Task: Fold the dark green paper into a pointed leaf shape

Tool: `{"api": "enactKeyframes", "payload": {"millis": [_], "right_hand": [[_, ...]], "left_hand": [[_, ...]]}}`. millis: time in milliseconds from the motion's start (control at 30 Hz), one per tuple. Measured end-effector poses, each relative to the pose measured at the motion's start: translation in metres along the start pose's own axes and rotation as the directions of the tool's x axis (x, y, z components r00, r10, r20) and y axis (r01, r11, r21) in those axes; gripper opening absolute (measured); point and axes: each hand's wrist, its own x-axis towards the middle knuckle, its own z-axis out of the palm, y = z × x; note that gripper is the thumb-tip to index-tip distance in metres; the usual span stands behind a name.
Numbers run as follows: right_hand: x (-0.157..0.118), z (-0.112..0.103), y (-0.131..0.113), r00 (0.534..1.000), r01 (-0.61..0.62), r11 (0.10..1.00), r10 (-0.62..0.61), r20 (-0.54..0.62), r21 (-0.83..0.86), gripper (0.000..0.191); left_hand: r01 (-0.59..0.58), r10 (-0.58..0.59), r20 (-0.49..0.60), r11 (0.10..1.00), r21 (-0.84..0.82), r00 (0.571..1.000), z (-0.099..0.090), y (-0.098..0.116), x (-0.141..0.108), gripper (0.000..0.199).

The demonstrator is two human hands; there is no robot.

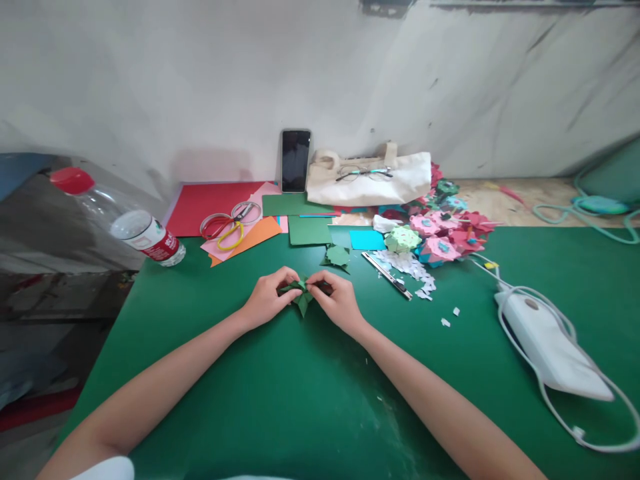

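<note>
Between my hands is a folded green paper piece [303, 304] with pointed tips, held just above the green table. My left hand [271, 297] pinches its left side between thumb and fingers. On the other side, my right hand [336, 299] grips the upper right part with thumb and forefinger. My fingers hide some of the folds. A second folded green paper piece [337, 256], star-like in outline, lies on the table just beyond my right hand. Right of it rests a utility knife [387, 275] beside a heap of small white paper scraps [411, 265].
Scissors [231, 230] lie on coloured paper at the back left, near a red-capped bottle [120, 217]. A phone [295, 161] leans on the wall beside a cloth bag [370, 180] with glasses on it. Paper flowers [440, 243] and a corded white device [553, 343] are to the right.
</note>
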Motion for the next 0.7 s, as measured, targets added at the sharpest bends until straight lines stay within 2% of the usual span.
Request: {"api": "enactKeyframes", "payload": {"millis": [233, 467, 700], "right_hand": [[-0.0005, -0.0015, 0.0019, 0.998, 0.032, 0.999, -0.032, 0.059, 0.004, 0.013], [-0.0037, 0.0004, -0.0012, 0.983, 0.183, 0.97, -0.179, 0.039, -0.163, 0.006], [-0.0068, 0.0034, -0.0011, 0.934, 0.33, 0.873, -0.357, -0.01, -0.359, 0.019]], "left_hand": [[0.007, -0.005, -0.032, 0.999, 0.047, 0.999, 0.0003, 0.0011, 0.0009, 0.017], [0.031, -0.033, -0.027, 0.998, -0.059, 0.999, -0.0003, 0.0006, 0.0006, 0.015], [0.12, -0.118, 0.021, 0.988, -0.1, 0.993, -0.0004, 0.0055, -0.0006, 0.019]]}}
